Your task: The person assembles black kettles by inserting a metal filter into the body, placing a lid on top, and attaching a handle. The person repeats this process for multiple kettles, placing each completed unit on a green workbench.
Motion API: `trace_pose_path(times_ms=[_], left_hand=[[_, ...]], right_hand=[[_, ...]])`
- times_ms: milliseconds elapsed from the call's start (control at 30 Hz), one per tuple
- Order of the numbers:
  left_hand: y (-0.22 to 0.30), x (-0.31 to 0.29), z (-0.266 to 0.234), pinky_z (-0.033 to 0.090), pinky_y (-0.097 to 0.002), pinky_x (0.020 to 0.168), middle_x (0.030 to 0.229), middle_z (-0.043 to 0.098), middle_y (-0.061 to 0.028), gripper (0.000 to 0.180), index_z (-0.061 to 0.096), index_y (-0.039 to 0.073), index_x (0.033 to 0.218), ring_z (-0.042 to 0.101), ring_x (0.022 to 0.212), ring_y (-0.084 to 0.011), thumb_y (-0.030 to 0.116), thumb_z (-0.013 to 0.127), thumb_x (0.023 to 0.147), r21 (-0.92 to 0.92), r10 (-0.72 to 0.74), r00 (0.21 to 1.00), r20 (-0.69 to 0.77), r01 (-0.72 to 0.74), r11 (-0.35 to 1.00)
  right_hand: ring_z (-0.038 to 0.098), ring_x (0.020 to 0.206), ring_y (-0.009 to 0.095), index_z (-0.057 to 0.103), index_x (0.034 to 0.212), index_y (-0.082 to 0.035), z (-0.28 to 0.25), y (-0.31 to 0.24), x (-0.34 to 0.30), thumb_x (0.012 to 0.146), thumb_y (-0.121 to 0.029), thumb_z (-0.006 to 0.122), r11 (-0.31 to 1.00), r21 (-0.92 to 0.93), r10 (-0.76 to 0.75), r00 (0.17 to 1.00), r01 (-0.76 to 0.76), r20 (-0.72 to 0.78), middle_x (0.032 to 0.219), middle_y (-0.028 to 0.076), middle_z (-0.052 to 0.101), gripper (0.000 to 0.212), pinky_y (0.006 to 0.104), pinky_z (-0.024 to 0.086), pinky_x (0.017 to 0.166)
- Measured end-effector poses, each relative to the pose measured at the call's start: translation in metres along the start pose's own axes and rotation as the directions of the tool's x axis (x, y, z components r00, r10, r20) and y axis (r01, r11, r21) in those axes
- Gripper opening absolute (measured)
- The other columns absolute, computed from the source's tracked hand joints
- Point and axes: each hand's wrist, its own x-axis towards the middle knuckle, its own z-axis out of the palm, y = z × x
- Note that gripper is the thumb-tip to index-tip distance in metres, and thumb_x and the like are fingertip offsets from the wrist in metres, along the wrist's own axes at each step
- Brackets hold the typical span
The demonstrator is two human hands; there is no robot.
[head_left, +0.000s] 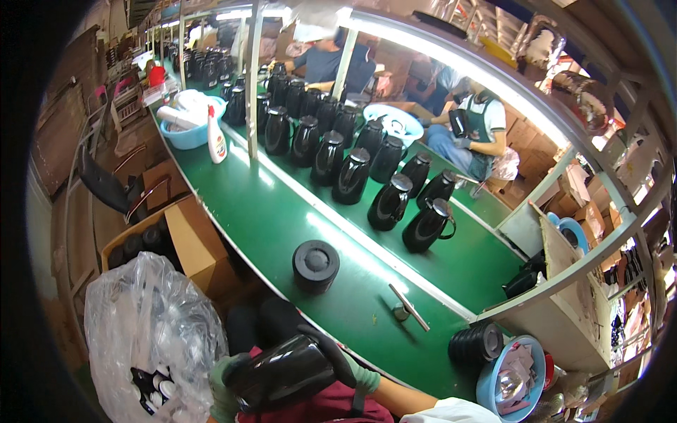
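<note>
A glossy black thermos jug lies on its side over my lap, at the table's near edge. My left hand, in a grey-green glove, grips its left end. Around its right end closes my right hand, gloved with dark fingers and a green cuff. No handle shows on this jug; part of it is hidden under my hands. On the green table just ahead stands a stack of round black parts. To the right of that stack lies a small tool with a long thin bar.
Upright black jugs stand in rows beyond a white rail. A spray bottle and blue basin are far left. Near right sit black discs and another basin. A plastic bag and carton flank my left. Co-workers sit opposite.
</note>
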Motion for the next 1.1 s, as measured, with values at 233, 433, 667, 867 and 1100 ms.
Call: trace_pose_path(times_ms=[233,433,667,867,1100], left_hand=[[0.020,0.024,-0.015,0.058,-0.0410,0.079,0.099,0.076,-0.0105,0.038,0.075,0.006,0.111,0.073,0.086,-0.0277,0.029,0.075,0.082,0.173,0.161,0.986,0.045,-0.166,0.971],[0.016,0.029,-0.011,0.056,-0.0431,0.074,0.093,0.074,-0.0093,0.041,0.076,0.007,0.107,0.072,0.078,-0.0317,0.033,0.077,0.075,0.195,0.184,0.983,0.020,-0.184,0.963],[0.031,0.038,-0.013,0.055,-0.0431,0.071,0.088,0.074,-0.0109,0.035,0.077,0.009,0.103,0.071,0.076,-0.0327,0.026,0.076,0.073,0.319,0.331,0.938,0.105,-0.347,0.882],[-0.028,0.005,0.003,0.057,-0.0435,0.089,0.105,0.075,-0.0126,0.041,0.076,0.009,0.114,0.072,0.100,-0.0310,0.028,0.076,0.078,-0.091,-0.061,0.996,0.064,0.066,0.994],[0.020,0.038,-0.005,0.058,-0.0458,0.087,0.116,0.072,-0.0158,0.043,0.074,0.007,0.122,0.071,0.099,-0.0365,0.017,0.071,0.080,0.183,0.121,0.982,0.146,-0.147,0.972]], right_hand=[[0.042,0.146,0.023,0.038,0.158,-0.001,0.036,-0.052,0.001,0.110,-0.014,0.041,0.681,-0.728,-0.196,0.978,0.080,-0.076,0.157,0.014,0.045,0.050,0.0350,0.029,0.124],[0.047,0.141,0.024,0.034,0.160,-0.001,-0.004,-0.025,0.005,0.108,-0.032,0.048,0.941,-0.338,0.019,1.000,-0.011,0.021,0.158,0.014,0.044,0.062,0.0375,0.036,0.119],[0.028,0.154,0.022,0.024,0.163,0.001,0.010,-0.009,0.010,0.112,-0.033,0.040,0.925,-0.293,-0.267,0.962,0.242,-0.048,0.167,0.012,0.030,0.063,0.0343,0.020,0.127],[0.036,0.149,0.024,0.028,0.161,0.002,-0.001,-0.041,0.004,0.110,-0.021,0.042,0.938,-0.314,-0.163,0.986,0.144,-0.035,0.164,0.016,0.034,0.058,0.0366,0.027,0.126],[0.060,0.122,0.025,0.053,0.143,0.001,0.001,0.007,0.011,0.111,-0.034,0.044,0.910,0.349,0.310,0.927,-0.225,-0.210,0.136,0.015,0.061,0.048,0.0377,0.047,0.109]])
